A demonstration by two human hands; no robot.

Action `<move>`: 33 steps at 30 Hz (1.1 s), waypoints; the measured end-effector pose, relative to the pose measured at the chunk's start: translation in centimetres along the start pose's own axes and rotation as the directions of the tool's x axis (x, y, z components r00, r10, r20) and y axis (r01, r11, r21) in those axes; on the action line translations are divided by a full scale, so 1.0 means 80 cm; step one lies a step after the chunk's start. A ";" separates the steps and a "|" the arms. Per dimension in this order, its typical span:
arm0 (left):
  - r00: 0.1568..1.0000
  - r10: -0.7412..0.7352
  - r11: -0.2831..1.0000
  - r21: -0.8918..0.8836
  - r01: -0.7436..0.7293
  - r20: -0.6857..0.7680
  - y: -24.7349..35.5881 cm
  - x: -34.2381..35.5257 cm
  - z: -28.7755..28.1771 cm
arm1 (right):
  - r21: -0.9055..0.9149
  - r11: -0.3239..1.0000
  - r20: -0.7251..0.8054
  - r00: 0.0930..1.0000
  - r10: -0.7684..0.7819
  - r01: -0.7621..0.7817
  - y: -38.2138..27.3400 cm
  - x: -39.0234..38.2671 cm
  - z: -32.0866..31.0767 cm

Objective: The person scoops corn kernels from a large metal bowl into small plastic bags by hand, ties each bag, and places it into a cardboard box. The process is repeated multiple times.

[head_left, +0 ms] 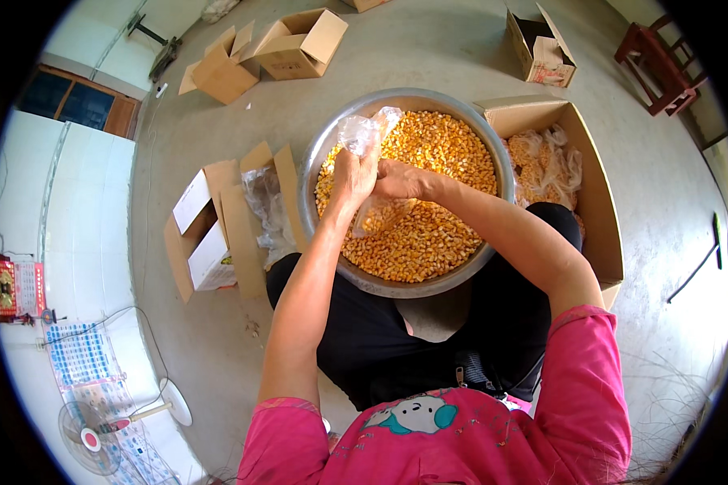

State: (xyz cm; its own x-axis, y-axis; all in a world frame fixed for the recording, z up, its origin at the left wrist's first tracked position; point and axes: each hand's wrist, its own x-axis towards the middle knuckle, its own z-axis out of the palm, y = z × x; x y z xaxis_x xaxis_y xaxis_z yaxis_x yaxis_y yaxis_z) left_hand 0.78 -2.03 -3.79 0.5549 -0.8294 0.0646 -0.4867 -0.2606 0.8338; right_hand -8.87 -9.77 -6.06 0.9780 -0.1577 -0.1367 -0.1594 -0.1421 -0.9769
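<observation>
Between my knees stands a wide metal basin (503, 153) full of loose yellow-orange corn kernels (441, 153). Over its left part my left hand (354, 174) is closed round the gathered neck of a clear plastic bag (357, 133), whose loose top sticks up past my fingers. Pressed close against it, my right hand (399, 179) has its fingers bent in at the same bag. The bag's rounded lower part hangs below my hands with kernels in it, just above the loose corn. My right fingertips are partly hidden.
A cardboard box (603, 202) with filled clear bags (542, 166) stands right of the basin. On the left is a box holding clear plastic (268, 206), beside a white-flapped carton (210, 263). Farther off are open boxes (299, 48) and a red-brown stool (659, 69). A fan (89, 438) stands lower left.
</observation>
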 end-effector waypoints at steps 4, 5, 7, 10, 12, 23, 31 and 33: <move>0.999 0.034 0.998 -0.060 -0.033 0.016 -0.003 0.006 0.015 | 0.016 0.997 -0.005 0.997 -0.074 0.074 0.053 0.011 -0.002; 0.998 0.056 0.996 -0.075 -0.054 0.017 -0.001 0.008 0.021 | 0.008 0.997 -0.008 0.997 -0.076 0.076 0.071 0.015 -0.005; 1.000 -0.007 0.986 -0.164 0.008 0.008 -0.004 0.006 0.013 | -0.015 0.999 -0.043 0.998 -0.048 0.047 0.055 0.013 0.001; 0.996 -0.027 0.978 -0.207 0.010 -0.082 -0.005 0.004 0.001 | 0.018 1.000 -0.061 0.998 0.026 -0.025 0.021 0.001 -0.001; 0.990 -0.089 0.971 -0.231 0.061 -0.112 0.000 0.002 -0.006 | -0.020 0.999 -0.055 0.998 0.041 -0.043 -0.006 -0.014 -0.012; 0.991 -0.079 0.994 -0.090 0.069 -0.110 0.017 0.015 -0.031 | -0.453 0.875 -0.305 0.952 0.026 -0.170 0.003 -0.001 -0.026; 0.925 0.207 0.965 -0.220 -0.140 0.318 0.027 0.005 -0.018 | -0.611 0.755 -0.296 0.953 0.062 -0.238 0.037 0.009 -0.023; 0.921 0.245 0.970 -0.085 -0.230 0.304 0.032 -0.002 -0.017 | -0.623 0.749 -0.279 0.959 0.054 -0.223 0.034 0.009 -0.023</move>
State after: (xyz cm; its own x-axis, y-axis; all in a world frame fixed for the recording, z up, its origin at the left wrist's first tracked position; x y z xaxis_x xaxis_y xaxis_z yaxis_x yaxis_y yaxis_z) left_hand 0.37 -1.92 -0.88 0.1870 -0.9775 0.0971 -0.5416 -0.0201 0.8404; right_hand -8.87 -12.07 -8.54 0.8916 -0.4315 -0.1376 -0.4218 -0.6804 -0.5993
